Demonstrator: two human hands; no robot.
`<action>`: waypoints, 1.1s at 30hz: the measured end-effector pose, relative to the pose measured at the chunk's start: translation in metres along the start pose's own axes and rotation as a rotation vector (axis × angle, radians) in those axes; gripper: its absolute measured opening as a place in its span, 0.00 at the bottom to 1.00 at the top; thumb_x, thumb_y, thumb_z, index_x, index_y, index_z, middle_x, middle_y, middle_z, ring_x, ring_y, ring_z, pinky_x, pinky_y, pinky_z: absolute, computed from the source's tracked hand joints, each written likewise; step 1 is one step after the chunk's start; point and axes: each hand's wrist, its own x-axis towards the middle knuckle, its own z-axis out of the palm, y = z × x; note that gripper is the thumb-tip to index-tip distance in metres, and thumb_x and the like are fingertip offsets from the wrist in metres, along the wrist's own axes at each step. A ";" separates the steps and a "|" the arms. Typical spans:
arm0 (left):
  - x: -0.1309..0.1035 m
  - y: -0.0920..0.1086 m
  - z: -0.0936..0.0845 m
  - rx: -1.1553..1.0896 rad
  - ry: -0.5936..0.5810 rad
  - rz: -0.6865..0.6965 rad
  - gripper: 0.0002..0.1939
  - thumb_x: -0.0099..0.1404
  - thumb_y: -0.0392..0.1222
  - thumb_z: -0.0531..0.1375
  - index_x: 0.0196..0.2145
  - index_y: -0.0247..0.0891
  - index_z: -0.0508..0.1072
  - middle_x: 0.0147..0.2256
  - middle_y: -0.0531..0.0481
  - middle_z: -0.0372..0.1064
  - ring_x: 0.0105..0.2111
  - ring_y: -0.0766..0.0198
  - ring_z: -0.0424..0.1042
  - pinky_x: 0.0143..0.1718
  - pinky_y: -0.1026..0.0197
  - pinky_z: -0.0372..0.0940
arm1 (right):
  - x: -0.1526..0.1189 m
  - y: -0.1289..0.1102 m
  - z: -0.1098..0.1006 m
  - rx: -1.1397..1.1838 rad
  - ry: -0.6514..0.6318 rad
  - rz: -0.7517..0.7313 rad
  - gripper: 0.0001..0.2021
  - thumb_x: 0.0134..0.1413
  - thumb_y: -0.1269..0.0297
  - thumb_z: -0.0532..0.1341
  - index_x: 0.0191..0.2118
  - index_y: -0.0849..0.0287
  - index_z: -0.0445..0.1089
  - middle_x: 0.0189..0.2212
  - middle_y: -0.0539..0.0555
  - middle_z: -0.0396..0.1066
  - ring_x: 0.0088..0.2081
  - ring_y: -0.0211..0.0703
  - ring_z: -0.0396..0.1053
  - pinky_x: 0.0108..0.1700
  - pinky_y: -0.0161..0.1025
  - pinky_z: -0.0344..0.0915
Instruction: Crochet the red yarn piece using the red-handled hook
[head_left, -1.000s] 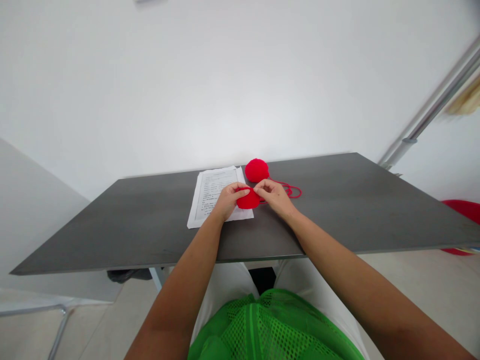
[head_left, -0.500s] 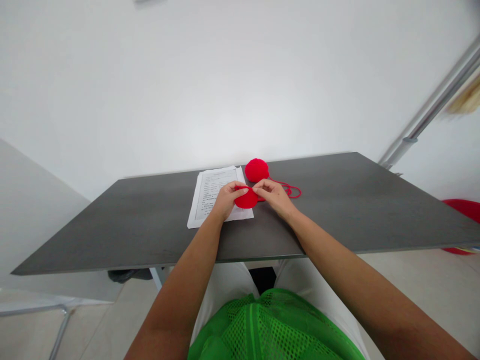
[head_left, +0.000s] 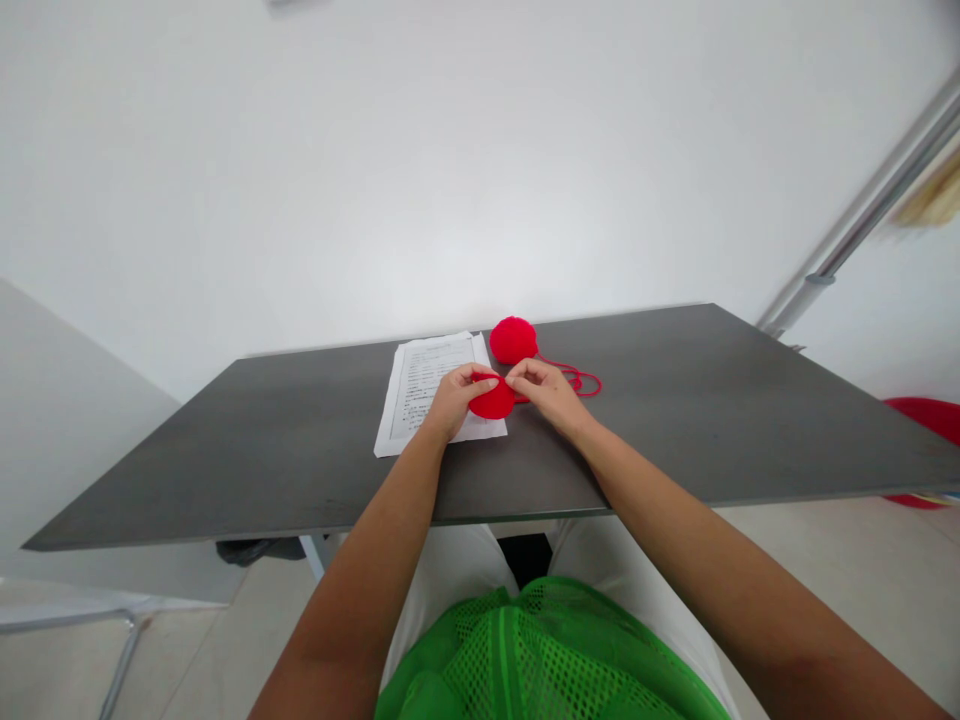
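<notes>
Between my hands is a round red piece (head_left: 492, 402) that looks like crochet or knit work; its stitches are too small to make out. My left hand (head_left: 454, 395) pinches its upper left edge, thumb on top. At its upper right edge, my right hand (head_left: 544, 388) has thumb and fingertips pressed together on it. Whether a hook or needle is in those fingers I cannot tell. Just behind the hands a ball of red yarn (head_left: 514, 340) rests on the table, and a loose yarn strand (head_left: 591, 381) loops out to the right.
A printed sheet of paper (head_left: 420, 385) lies partly under my left hand on the dark grey table (head_left: 712, 420). The table's far edge meets a white wall (head_left: 480, 180). On the right are a metal pole (head_left: 870, 230) and a red object (head_left: 926, 415) beyond the table.
</notes>
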 end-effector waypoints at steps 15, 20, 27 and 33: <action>0.001 -0.001 0.000 0.036 0.026 -0.001 0.11 0.43 0.40 0.69 0.27 0.35 0.74 0.23 0.54 0.72 0.23 0.68 0.68 0.30 0.63 0.61 | -0.001 -0.001 0.000 -0.022 -0.011 -0.009 0.08 0.45 0.59 0.64 0.26 0.58 0.68 0.23 0.48 0.68 0.27 0.38 0.65 0.35 0.38 0.62; 0.002 -0.002 -0.001 0.055 0.001 -0.005 0.11 0.45 0.41 0.69 0.28 0.36 0.75 0.24 0.53 0.72 0.24 0.68 0.69 0.30 0.63 0.61 | -0.001 0.000 0.000 -0.014 -0.012 -0.006 0.08 0.45 0.60 0.64 0.25 0.58 0.67 0.23 0.47 0.68 0.27 0.37 0.65 0.34 0.37 0.62; 0.000 0.000 -0.001 0.055 0.005 -0.009 0.10 0.44 0.40 0.68 0.26 0.36 0.74 0.23 0.54 0.72 0.23 0.68 0.68 0.29 0.64 0.60 | -0.001 0.002 0.000 0.022 -0.019 0.048 0.07 0.44 0.61 0.64 0.26 0.58 0.68 0.23 0.47 0.68 0.27 0.37 0.66 0.35 0.38 0.63; 0.000 0.000 0.000 0.049 0.018 -0.015 0.10 0.44 0.40 0.68 0.26 0.36 0.74 0.22 0.54 0.72 0.22 0.68 0.67 0.28 0.65 0.59 | -0.001 0.001 0.001 0.044 -0.023 0.056 0.08 0.44 0.60 0.65 0.27 0.58 0.68 0.23 0.47 0.69 0.27 0.38 0.67 0.35 0.39 0.64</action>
